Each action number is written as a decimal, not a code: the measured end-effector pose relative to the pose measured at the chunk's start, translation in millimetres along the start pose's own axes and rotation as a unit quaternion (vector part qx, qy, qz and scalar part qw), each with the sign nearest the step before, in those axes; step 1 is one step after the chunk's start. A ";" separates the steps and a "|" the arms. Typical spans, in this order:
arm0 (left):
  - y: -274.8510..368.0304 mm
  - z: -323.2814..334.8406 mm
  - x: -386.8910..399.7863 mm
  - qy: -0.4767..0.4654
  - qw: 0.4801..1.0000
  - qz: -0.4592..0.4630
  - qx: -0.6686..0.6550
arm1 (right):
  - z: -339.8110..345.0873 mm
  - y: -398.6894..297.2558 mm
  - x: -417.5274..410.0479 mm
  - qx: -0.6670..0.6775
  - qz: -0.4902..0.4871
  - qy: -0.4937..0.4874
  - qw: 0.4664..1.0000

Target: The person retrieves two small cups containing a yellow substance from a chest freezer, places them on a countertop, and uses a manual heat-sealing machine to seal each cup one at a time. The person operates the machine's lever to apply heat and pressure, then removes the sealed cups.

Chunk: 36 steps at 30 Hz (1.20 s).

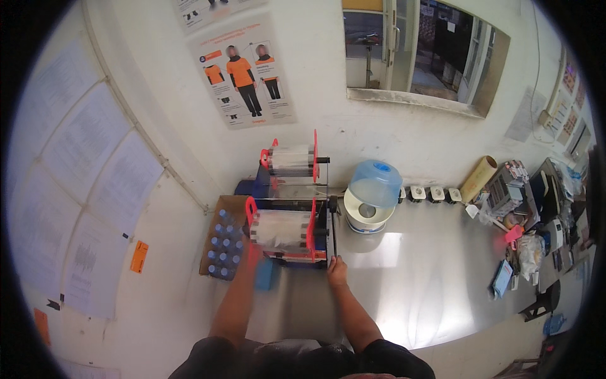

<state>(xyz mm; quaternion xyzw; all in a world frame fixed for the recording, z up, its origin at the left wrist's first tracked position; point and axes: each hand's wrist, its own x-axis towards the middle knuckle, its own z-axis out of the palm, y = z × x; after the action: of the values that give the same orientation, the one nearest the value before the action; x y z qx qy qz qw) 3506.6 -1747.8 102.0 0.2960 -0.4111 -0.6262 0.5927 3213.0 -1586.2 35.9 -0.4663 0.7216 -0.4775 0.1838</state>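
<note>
Before me stands a tabletop machine [326,215], apparently a manual labelling machine. It carries a front roll [281,225] and a rear roll [291,158] of clear, dark-marked film between red flanges. My right hand [337,271] is closed around the lower end of a black crank lever [335,237] on the machine's right side. At the left, my left hand [250,242] is blurred beside the front roll's red flange; its fingers are largely hidden. Close to that forearm lies a blue block-shaped object [265,275], also blurred. An open cardboard box [207,248] holds several blue-capped bottles [223,257].
A white round appliance [352,208] with a translucent blue dome [374,182] stands right of the machine on the metal table [426,256]. Small white-topped items [436,193] line the wall. A cardboard tube [478,179], plastic bags [530,253] and clutter occupy the right end.
</note>
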 end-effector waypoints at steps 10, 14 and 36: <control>61.6 102.1 -16.6 0.117 0.977 0.173 0.029 | -88.0 -97.5 -45.9 0.046 0.019 -0.066 0.997; 46.7 125.4 -76.7 0.260 0.929 0.186 0.185 | -146.0 -161.0 -32.2 0.312 0.291 -0.224 0.876; -90.6 78.9 -149.8 0.125 0.925 -0.344 -0.103 | -228.2 -212.2 -7.9 0.442 0.246 -0.388 0.771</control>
<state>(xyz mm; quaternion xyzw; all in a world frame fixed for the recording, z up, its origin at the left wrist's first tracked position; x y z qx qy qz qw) 3412.0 -1590.9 44.6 0.4323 -0.1400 -0.7884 0.4147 3160.3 -1484.5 325.8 -0.2860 0.3886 -0.4608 0.7449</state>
